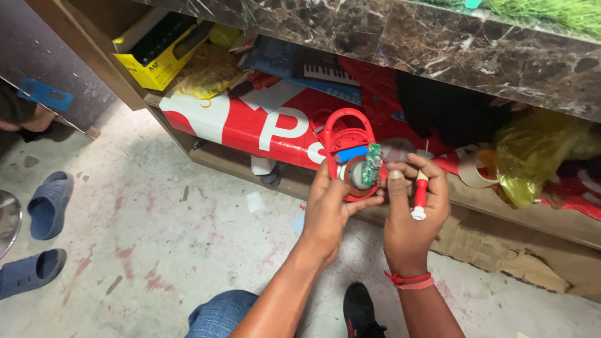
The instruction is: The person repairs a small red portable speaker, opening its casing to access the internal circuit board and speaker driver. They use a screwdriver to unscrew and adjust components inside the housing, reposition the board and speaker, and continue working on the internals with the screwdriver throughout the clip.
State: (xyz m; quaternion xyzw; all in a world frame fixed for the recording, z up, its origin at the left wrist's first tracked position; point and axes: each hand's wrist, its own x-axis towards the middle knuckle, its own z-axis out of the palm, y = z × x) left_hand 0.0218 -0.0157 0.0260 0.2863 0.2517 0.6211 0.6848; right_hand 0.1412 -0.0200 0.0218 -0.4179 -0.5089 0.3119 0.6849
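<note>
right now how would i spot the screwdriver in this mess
Start at the dark marble counter and drop to the two hands in front of its cluttered shelf. The left hand holds a red open gadget; the right hand beside it grips the screwdriver. It is the only slim tool, with a red-and-white handle and thin metal shaft pointing up.

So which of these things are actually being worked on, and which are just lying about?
In hand:
- red opened gadget, held by the left hand
- small green circuit board on it
- red-and-white screwdriver in the right hand

Lying about:
- yellow box
- tape roll
- yellow plastic bag
- blue slippers
</note>
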